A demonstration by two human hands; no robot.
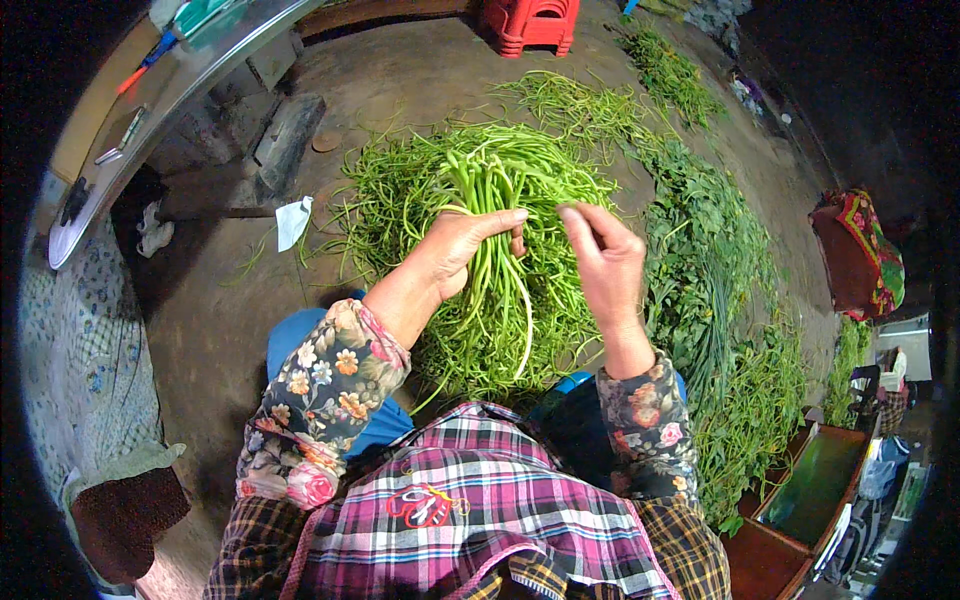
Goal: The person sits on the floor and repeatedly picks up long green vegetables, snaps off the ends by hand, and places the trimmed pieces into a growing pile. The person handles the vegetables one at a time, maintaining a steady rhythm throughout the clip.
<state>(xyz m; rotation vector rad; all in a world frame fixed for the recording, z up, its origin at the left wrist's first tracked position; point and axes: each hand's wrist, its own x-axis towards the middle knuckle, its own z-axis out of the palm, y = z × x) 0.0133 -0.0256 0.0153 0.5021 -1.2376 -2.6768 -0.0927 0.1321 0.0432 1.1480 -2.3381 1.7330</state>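
Note:
My left hand (457, 251) is closed around the middle of a bunch of long, thin green vegetable stems (484, 184). The cut-looking pale ends fan out beyond my thumb, and the lower lengths hang towards my lap, one paler stem (526, 322) curving apart from them. To the right, my right hand (611, 259) hovers close to the bunch with thumb and forefinger pinched together. Whether a thin strand lies between those fingertips is too small to tell. Beneath both hands spreads a large heap of the same kind of stems (390, 195) on the floor.
Leafy greens (705, 202) lie along the right side. Stacked red plastic stools (531, 26) stand at the far side. A metal-edged table (195, 86) curves across the upper left. White paper (292, 223) lies left of the heap. A wooden box-like piece (814, 480) is at lower right.

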